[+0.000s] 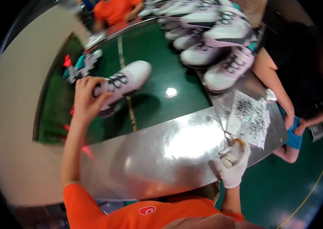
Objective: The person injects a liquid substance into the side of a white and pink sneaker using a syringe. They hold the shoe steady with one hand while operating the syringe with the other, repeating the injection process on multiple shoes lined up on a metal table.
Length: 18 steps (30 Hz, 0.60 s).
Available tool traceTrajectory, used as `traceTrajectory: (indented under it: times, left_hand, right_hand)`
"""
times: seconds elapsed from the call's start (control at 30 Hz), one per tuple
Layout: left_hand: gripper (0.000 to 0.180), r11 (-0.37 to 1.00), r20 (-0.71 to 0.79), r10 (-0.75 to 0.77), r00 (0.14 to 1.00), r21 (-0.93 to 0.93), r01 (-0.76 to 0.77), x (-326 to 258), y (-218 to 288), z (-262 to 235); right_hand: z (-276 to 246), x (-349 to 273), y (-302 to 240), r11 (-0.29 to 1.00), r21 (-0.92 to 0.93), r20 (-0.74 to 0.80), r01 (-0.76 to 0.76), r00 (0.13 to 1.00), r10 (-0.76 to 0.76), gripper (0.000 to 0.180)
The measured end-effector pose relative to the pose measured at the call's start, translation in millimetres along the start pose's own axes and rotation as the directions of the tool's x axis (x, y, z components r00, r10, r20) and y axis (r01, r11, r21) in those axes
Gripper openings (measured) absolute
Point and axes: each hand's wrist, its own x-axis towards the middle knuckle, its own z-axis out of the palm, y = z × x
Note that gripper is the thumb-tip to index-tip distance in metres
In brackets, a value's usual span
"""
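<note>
My left hand (86, 100) grips a white and pale pink sneaker (130, 79) with black laces by its heel end. The sneaker is above the green work surface (157, 110), its toe pointing away and to the right. My right hand (232, 170), in a white glove, is closed near the front metal edge. A small whitish thing with an orange-brown part shows at its fingers, too blurred to name. Just beyond that hand lies a white sheet (245, 116) covered in dark specks and smudges.
Several similar sneakers (226, 68) are piled at the far right. Grey and teal shoes (85, 65), partly blurred, stand at the far left. A metal ledge (146, 158) runs along the front. One person (116, 13) is across the surface; another person's arm (277, 82) is at the right.
</note>
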Motion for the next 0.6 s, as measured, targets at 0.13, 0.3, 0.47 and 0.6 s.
traceTrajectory:
  times: [0.13, 0.3, 0.47, 0.6]
  left_hand:
    - [0.051, 0.971, 0.149, -0.206, 0.967, 0.154, 0.183, 41.6, -101.8, 106.3]
    - [0.067, 0.933, -0.048, -0.222, 0.974, 0.279, 0.227, 116.0, -22.1, 156.1]
    - [0.081, -0.322, 0.767, 0.395, 0.506, -0.400, 0.858, 185.8, 114.3, 153.3]
    - [0.057, -0.868, 0.589, 0.126, 0.798, -0.324, 0.376, 212.3, 189.3, 158.0]
  right_hand:
    - [3.6, 5.3, -3.8, 0.948, -0.317, -0.034, 0.016, 0.999, -0.028, 0.094]
    - [-3.8, -0.9, -6.5, 0.943, -0.288, 0.095, 0.165, 0.985, -0.143, 0.094]
    - [-3.2, -3.6, -21.4, 0.952, -0.215, 0.182, 0.219, 0.966, -0.181, 0.085]
    - [12.9, 0.2, -17.5, 0.995, -0.016, 0.152, 0.095, 0.984, -0.091, 0.079]
